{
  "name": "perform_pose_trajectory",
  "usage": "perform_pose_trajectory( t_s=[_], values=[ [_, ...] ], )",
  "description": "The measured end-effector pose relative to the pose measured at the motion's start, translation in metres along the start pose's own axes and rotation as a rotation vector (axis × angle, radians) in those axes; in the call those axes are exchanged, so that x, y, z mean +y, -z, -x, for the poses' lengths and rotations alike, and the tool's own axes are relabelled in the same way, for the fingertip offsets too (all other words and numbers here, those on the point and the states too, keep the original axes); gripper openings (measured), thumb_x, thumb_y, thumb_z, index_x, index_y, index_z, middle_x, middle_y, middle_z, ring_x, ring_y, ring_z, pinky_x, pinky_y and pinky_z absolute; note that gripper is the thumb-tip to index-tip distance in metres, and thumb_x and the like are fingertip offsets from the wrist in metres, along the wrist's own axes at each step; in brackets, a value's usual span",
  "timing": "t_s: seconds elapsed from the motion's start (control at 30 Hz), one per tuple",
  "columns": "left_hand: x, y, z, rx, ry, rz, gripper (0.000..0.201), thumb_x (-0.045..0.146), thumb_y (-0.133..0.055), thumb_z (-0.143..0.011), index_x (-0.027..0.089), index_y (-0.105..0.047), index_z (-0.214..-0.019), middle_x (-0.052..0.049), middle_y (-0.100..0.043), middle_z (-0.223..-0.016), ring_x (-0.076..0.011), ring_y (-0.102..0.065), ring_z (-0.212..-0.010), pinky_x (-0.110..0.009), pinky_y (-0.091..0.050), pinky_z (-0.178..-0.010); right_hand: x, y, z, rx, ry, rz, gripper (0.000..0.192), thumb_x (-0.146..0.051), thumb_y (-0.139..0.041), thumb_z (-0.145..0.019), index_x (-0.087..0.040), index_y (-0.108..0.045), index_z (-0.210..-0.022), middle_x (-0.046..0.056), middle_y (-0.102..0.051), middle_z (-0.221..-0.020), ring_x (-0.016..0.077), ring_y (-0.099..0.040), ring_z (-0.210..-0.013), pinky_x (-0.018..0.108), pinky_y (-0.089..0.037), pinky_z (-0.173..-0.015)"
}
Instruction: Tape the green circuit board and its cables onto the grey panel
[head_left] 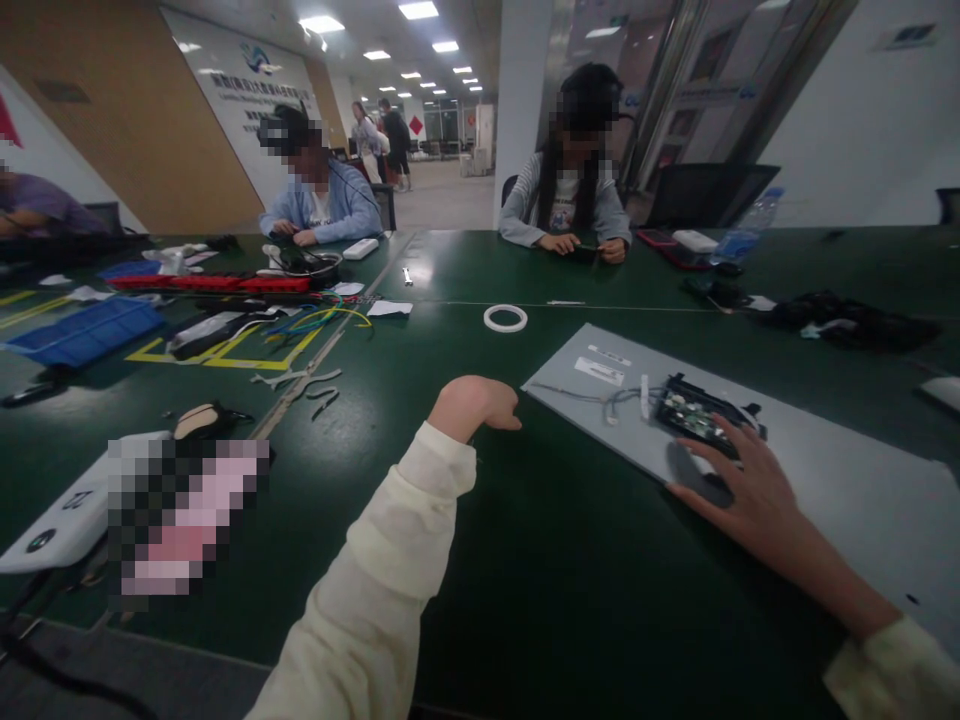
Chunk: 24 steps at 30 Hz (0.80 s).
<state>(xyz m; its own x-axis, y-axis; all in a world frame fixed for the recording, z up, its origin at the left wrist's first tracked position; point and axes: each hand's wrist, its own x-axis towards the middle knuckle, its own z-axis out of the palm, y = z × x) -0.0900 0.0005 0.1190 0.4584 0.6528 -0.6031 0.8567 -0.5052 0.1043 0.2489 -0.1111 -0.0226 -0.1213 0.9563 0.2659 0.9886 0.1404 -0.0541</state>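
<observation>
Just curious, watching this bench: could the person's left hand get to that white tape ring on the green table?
Probably yes. The left hand hovers empty over bare green table, and nothing lies between it and the tape ring farther out.

Dark green table (570,560), seam lines across top. On it: grey panel (847,490) at right, white tape ring (505,318) mid-table, blue tray (86,332) and red strip (210,284) far left, coloured wires (322,318), water bottle (742,238), black cloth (847,322) far right.
</observation>
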Motion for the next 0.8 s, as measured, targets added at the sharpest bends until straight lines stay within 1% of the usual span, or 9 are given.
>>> perform_pose_trajectory(
  t_s=[0.1,0.2,0.27,0.33,0.5,0.63,0.7,0.8],
  values=[
    [0.000,0.000,-0.001,-0.005,0.002,-0.014,0.039,0.043,-0.042,-0.088,0.022,-0.055,-0.118,-0.009,-0.051,-0.130,-0.0282,-0.054,-0.107,-0.041,-0.046,-0.085,0.006,-0.001,-0.018,-0.033,-0.193,0.047,0.069,-0.065,-0.037,-0.082,-0.017,-0.046,-0.130,0.017,-0.011,-0.147,0.0416,-0.008,-0.134,0.060,-0.026,-0.099],
    [0.002,-0.001,0.000,-0.007,-0.002,-0.004,0.041,0.044,-0.042,-0.088,0.022,-0.054,-0.120,-0.009,-0.050,-0.132,-0.0292,-0.053,-0.109,-0.043,-0.046,-0.085,0.011,0.004,-0.033,-0.070,-0.376,0.031,0.074,-0.070,-0.033,-0.081,-0.017,-0.045,-0.131,0.020,-0.010,-0.146,0.0455,-0.007,-0.133,0.064,-0.026,-0.093],
    [0.002,0.000,0.002,-0.004,-0.013,-0.001,0.041,0.044,-0.042,-0.088,0.021,-0.054,-0.120,-0.009,-0.050,-0.132,-0.0291,-0.053,-0.109,-0.043,-0.046,-0.086,0.016,0.005,-0.040,-0.051,-0.472,0.012,0.077,-0.072,-0.031,-0.080,-0.017,-0.043,-0.132,0.021,-0.009,-0.146,0.0478,-0.005,-0.132,0.068,-0.025,-0.090],
    [0.003,0.001,0.004,-0.008,-0.007,0.002,0.041,0.043,-0.042,-0.088,0.021,-0.054,-0.120,-0.009,-0.051,-0.131,-0.0289,-0.053,-0.109,-0.043,-0.046,-0.086,0.022,0.005,-0.042,0.004,-0.543,0.006,0.079,-0.072,-0.028,-0.081,-0.015,-0.041,-0.134,0.021,-0.007,-0.146,0.0493,-0.004,-0.131,0.070,-0.023,-0.087],
    [0.005,0.002,0.007,-0.009,0.019,0.010,0.041,0.042,-0.043,-0.088,0.022,-0.052,-0.122,-0.009,-0.050,-0.133,-0.0294,-0.053,-0.109,-0.044,-0.046,-0.086,0.050,-0.008,-0.043,0.108,-0.641,0.046,0.078,-0.068,-0.024,-0.083,-0.013,-0.040,-0.135,0.024,-0.006,-0.145,0.0505,0.000,-0.129,0.070,-0.019,-0.086],
    [0.006,-0.001,0.005,-0.010,0.017,0.001,0.041,0.042,-0.043,-0.089,0.021,-0.053,-0.122,-0.010,-0.051,-0.131,-0.0293,-0.053,-0.110,-0.044,-0.047,-0.086,0.068,-0.015,-0.046,0.127,-0.739,0.063,0.077,-0.066,-0.023,-0.084,-0.011,-0.041,-0.134,0.026,-0.008,-0.144,0.0498,0.002,-0.129,0.070,-0.012,-0.088],
    [0.006,-0.003,0.003,-0.016,0.019,0.000,0.042,0.043,-0.043,-0.089,0.020,-0.053,-0.123,-0.010,-0.052,-0.129,-0.0291,-0.054,-0.109,-0.043,-0.047,-0.086,0.073,-0.017,-0.046,0.121,-0.761,0.053,0.079,-0.067,-0.021,-0.083,-0.010,-0.041,-0.134,0.026,-0.008,-0.144,0.0500,0.002,-0.129,0.071,-0.009,-0.089],
    [0.004,-0.005,-0.002,-0.011,0.004,-0.002,0.042,0.044,-0.043,-0.088,0.021,-0.053,-0.122,-0.010,-0.054,-0.128,-0.0286,-0.055,-0.108,-0.043,-0.048,-0.085,0.078,-0.019,-0.041,0.125,-0.770,0.031,0.083,-0.070,-0.020,-0.081,-0.011,-0.041,-0.135,0.026,-0.009,-0.144,0.0505,0.003,-0.129,0.071,-0.009,-0.088]
  ],
)
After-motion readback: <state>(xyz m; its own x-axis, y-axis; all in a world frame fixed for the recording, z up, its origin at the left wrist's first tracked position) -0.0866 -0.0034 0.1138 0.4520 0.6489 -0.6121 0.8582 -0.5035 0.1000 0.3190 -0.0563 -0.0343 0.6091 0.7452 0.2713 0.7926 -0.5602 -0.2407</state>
